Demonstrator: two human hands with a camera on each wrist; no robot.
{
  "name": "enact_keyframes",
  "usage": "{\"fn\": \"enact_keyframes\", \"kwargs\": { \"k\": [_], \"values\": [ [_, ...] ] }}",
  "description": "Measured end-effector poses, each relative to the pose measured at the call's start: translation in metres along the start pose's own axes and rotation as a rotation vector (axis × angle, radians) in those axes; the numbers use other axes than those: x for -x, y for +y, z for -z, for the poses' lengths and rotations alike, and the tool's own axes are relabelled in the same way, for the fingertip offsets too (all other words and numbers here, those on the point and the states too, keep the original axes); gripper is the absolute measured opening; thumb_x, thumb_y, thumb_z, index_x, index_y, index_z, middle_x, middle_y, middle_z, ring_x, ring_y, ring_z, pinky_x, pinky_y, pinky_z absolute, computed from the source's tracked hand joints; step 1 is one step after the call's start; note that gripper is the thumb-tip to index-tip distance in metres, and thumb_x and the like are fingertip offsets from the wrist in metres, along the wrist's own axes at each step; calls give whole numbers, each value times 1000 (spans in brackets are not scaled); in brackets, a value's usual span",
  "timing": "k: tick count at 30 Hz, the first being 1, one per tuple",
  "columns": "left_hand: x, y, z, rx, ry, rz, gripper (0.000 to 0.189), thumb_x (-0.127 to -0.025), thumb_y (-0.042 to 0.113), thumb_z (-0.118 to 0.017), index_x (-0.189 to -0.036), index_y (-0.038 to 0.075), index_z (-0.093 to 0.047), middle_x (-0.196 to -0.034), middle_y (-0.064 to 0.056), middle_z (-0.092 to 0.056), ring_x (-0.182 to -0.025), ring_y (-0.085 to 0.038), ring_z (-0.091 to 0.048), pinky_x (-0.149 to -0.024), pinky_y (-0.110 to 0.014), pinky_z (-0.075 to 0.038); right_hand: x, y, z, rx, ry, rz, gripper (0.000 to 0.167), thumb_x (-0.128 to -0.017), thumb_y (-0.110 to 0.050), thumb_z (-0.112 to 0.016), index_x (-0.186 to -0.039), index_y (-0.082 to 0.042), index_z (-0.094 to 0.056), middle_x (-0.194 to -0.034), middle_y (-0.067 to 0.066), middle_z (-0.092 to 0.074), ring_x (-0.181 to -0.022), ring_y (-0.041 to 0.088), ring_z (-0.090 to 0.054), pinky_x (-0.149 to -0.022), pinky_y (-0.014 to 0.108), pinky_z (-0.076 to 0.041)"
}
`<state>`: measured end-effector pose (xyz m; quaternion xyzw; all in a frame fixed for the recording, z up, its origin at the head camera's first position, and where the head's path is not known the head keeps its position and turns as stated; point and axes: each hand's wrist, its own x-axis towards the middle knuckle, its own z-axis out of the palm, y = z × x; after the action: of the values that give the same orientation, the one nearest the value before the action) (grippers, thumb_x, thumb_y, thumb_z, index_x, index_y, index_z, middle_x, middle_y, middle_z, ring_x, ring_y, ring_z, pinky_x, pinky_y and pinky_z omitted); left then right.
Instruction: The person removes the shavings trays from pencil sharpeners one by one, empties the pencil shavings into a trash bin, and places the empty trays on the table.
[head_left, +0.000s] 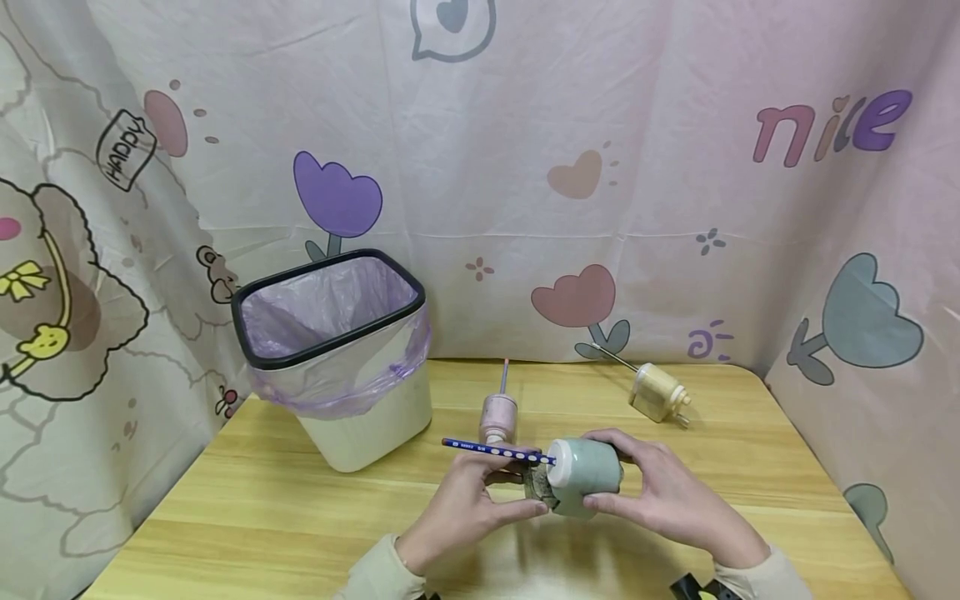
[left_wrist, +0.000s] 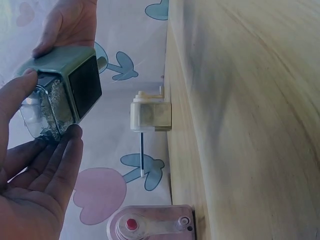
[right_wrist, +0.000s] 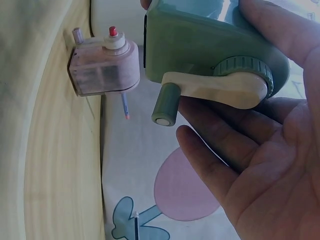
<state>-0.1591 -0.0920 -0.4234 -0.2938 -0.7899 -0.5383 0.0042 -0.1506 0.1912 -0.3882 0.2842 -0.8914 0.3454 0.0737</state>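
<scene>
A green crank pencil sharpener [head_left: 600, 467] is held up above the table in my right hand [head_left: 671, 496], thumb on one side and fingers on the other. From its front sticks a blue pencil [head_left: 480, 448] with white dots, pointing left. The clear shavings drawer [left_wrist: 56, 107], with grey shavings inside, stands partly out of the body. My left hand [head_left: 468, 500] pinches this drawer between thumb and fingers. In the right wrist view, the cream crank arm [right_wrist: 220, 90] with its green knob [right_wrist: 166, 105] lies beside my right fingers, which do not grip it.
A pale bin [head_left: 367, 437] with a black rim and purple liner stands on the left of the wooden table [head_left: 247, 500]. Behind my hands is a pink sharpener [head_left: 498, 414] with a pencil in it. At the back right sits a yellow sharpener [head_left: 656, 393], also holding a pencil.
</scene>
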Motion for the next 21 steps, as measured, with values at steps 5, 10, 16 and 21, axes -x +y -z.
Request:
{"fn": "enact_keyframes", "kwargs": {
  "k": [5,10,16,21],
  "values": [
    [0,0,2,7,-6,13,57,-86,27,-92,-137,11,-72,-128,-7,-79,-110,-14,-77,-103,-30,-63,0,2,1,-1,2,6,56,-89,-48,-87,-137,-29,-65,-121,-17,-75,-109,3,-69,-94,38,-63],
    [0,0,2,2,1,9,59,-85,26,-93,-138,11,-72,-127,-10,-79,-109,-14,-77,-102,-30,-63,0,2,1,3,4,5,56,-89,-49,-87,-137,-29,-65,-122,-16,-76,-111,6,-71,-94,41,-64],
    [-1,1,3,18,6,15,56,-85,24,-93,-136,11,-73,-124,-9,-80,-108,-14,-78,-102,-30,-63,0,3,2,6,14,7,56,-89,-48,-87,-137,-30,-65,-121,-17,-76,-110,4,-70,-94,40,-64],
    [-1,0,4,43,10,34,52,-84,22,-94,-130,9,-76,-124,-11,-80,-107,-15,-79,-102,-30,-63,1,5,3,10,23,6,56,-88,-47,-88,-137,-31,-65,-121,-18,-76,-106,0,-68,-91,36,-62]
  ]
}}
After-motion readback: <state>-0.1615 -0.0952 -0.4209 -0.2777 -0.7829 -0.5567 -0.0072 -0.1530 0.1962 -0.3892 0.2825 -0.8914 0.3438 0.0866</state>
